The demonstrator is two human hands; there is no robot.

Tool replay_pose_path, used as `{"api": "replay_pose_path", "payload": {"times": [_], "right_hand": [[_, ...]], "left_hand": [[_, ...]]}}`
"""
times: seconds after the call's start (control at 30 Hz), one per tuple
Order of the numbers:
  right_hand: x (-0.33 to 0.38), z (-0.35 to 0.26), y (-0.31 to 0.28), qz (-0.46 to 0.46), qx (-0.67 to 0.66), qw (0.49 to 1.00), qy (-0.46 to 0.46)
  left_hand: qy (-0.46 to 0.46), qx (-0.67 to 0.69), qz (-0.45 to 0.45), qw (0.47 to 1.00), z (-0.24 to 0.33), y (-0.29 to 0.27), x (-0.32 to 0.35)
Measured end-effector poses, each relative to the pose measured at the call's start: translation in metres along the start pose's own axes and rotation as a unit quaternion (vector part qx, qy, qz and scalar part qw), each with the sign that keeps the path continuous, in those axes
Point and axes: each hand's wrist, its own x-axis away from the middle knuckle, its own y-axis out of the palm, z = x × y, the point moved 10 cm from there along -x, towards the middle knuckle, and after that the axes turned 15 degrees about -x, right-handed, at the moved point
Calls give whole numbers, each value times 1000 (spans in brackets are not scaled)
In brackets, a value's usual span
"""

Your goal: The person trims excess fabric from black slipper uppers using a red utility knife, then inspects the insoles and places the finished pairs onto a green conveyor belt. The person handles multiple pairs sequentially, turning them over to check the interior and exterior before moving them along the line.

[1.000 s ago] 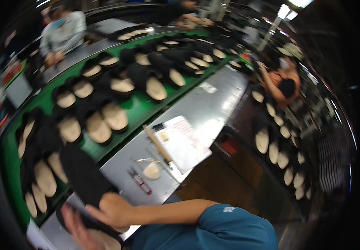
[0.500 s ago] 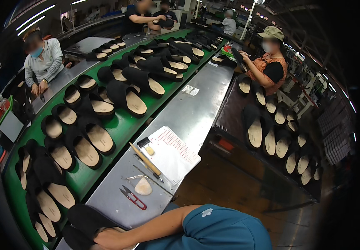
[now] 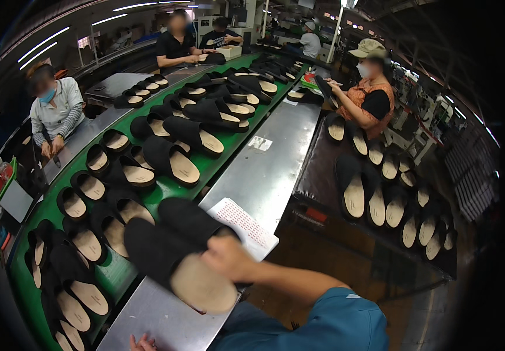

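Note:
My right hand (image 3: 229, 257) is closed on a pair of black slippers (image 3: 203, 284) with beige insoles, held over the metal bench (image 3: 165, 316). The nearer slipper shows its insole; the farther one is mostly covered by it and by my hand. Slight motion blur softens both hand and slippers. At the lower edge, fingers of my left hand (image 3: 142, 343) show, spread apart with nothing in them, over the bench's near end. A white sheet with red print (image 3: 246, 225) sticks out beyond the slippers, which hide part of it.
A green conveyor belt (image 3: 118, 281) full of black slippers runs along the left. On the right stands a dark table (image 3: 317, 169) with rows of slippers. A capped worker (image 3: 369, 88) handles a slipper behind it. Other workers sit or stand across the belt.
My right hand has lifted the slippers from the lower left and moved them up and right over the bench. They now cover where the thread snips and brush lay. Left fingers have come into view.

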Motion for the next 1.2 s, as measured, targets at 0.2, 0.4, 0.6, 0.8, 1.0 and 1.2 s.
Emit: {"api": "replay_pose_path", "payload": {"times": [0.2,0.4,0.6,0.8,1.0,1.2], "right_hand": [[-60,67,-209,198,232,952,27],[-119,39,-320,381,279,879,-61],[-65,5,-8,-42,22,994,-103],[82,-22,223,-257,-107,959,-44],[116,-17,269,-317,-129,939,22],[113,-3,264,-295,-92,951,32]], "left_hand": [[18,26,-2,1000,-2,15,3],[50,13,-14,999,-12,12,-3],[-8,113,19,993,-23,10,5],[44,85,8,995,-6,-20,1],[69,-58,59,994,-15,-86,-49],[119,-98,0,988,26,-41,-185]]}}
